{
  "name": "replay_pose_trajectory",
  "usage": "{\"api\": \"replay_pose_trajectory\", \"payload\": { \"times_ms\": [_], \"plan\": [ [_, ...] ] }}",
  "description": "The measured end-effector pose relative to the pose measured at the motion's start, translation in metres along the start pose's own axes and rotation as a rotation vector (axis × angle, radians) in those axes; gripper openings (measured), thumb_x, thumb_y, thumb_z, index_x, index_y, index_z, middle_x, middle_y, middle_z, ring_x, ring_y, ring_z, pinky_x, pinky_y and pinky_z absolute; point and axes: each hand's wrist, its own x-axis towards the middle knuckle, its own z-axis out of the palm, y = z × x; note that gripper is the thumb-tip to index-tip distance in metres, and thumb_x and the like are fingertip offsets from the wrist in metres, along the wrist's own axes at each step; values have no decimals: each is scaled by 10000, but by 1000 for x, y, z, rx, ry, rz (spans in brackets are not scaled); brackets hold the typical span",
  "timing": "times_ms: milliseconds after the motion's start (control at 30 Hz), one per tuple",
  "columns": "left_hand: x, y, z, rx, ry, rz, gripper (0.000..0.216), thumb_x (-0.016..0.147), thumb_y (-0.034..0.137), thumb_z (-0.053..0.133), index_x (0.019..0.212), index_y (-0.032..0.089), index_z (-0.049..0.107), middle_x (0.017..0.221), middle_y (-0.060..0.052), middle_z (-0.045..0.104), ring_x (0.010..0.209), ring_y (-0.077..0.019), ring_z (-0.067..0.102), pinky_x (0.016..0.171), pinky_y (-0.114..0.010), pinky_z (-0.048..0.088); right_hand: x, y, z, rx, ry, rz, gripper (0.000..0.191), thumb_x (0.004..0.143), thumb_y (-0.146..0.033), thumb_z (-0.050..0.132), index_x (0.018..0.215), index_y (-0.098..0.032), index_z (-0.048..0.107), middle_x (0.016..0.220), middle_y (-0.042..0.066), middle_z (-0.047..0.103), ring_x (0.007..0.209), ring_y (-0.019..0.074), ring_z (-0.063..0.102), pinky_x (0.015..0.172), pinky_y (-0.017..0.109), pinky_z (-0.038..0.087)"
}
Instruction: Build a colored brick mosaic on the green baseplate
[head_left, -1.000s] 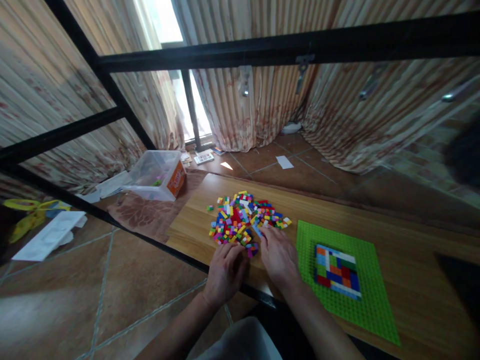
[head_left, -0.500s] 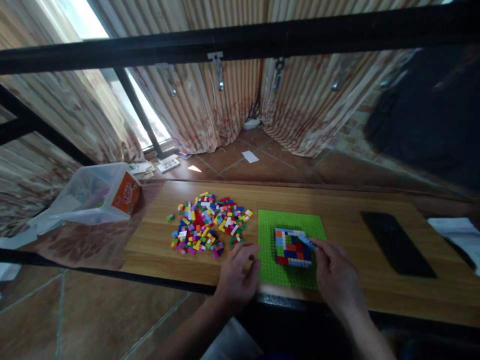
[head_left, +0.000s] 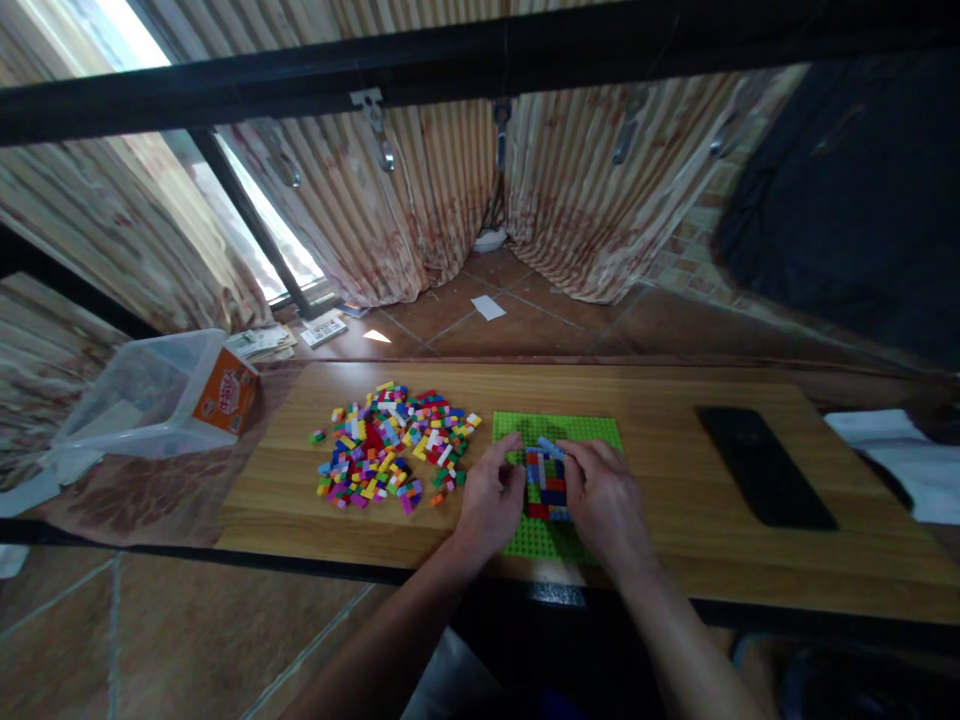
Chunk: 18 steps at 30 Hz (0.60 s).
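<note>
Bricks in pretty much every colour are heaped loose on the left part of a long wooden table, and just to the right of that mess sits a bright green studded plate. On the plate there's a small patchwork block with red, blue and other coloured pieces all fitted together. The person's right hand has its fingertips pinched on a light blue brick, which is right up at the far edge of the patchwork; can't really tell whether it's pressed down or just above the studs. Their left hand is loosely curled over the plate by the patchwork's left side, thumb and fingers bent toward each other, and it's impossible to tell if it's gripping anything. Further right, well apart from the plate, a flat black slab lies on the wood, kinda phone-shaped, with some white paper near the table's right end. Off the left end there's a see-through plastic box with an orange label, and striped curtains hang behind a dark bar with little metal clips.
</note>
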Motion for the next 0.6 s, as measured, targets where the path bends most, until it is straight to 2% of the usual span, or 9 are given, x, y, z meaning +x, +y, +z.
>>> {"api": "replay_pose_trajectory", "payload": {
  "times_ms": [300,467,600],
  "plan": [
    [-5,-8,2,0,14,66,443,850,79,453,1275,189,513,1154,-76,682,1021,-170,663,914,-348,549,-14,-31,13,-126,-7,45,326,920,-218,393,1119,-147,641,1008,123,666,964,248,568,847,389,457],
    [-7,-7,4,23,9,85,454,842,66,437,1273,187,512,1123,-69,697,1016,-170,670,918,-339,553,-15,-33,15,-69,-48,31,334,905,-232,415,1143,-145,632,1044,125,675,955,247,586,856,400,466],
    [-9,-7,5,24,19,105,455,844,72,446,1279,197,497,1132,-76,692,1045,-178,660,943,-349,540,-13,-25,7,20,-96,43,355,898,-339,445,1163,-173,613,1016,116,672,921,245,597,816,401,480]
  ]
}}
